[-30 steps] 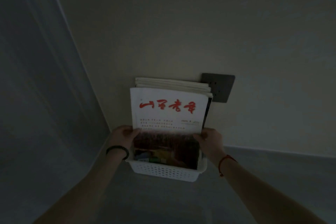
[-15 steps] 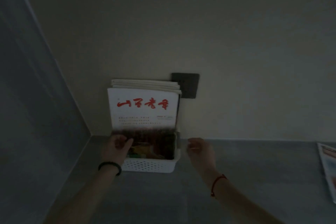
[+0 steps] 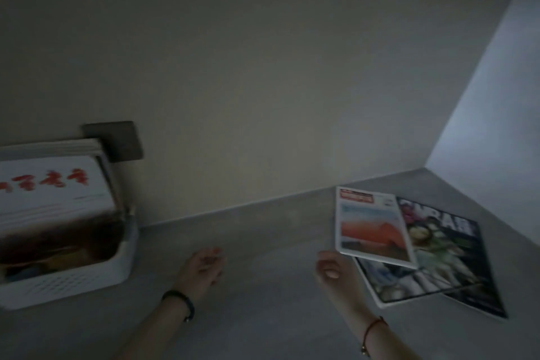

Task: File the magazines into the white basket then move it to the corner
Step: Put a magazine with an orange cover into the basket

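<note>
Grey counter (image 3: 263, 316): left hand (image 3: 201, 269) loosely curled, empty; right hand (image 3: 333, 272) open beside loose magazines (image 3: 409, 242).

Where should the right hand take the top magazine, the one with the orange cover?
Likely its near-left corner, which juts past the magazines beneath. The right hand is already beside that corner of the orange-cover magazine; slide fingers under from the left, thumb on top.

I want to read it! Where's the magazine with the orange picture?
The orange magazine is on the right of the head view, lying on top of a dark magazine on the grey surface, just beyond the right hand.
</note>
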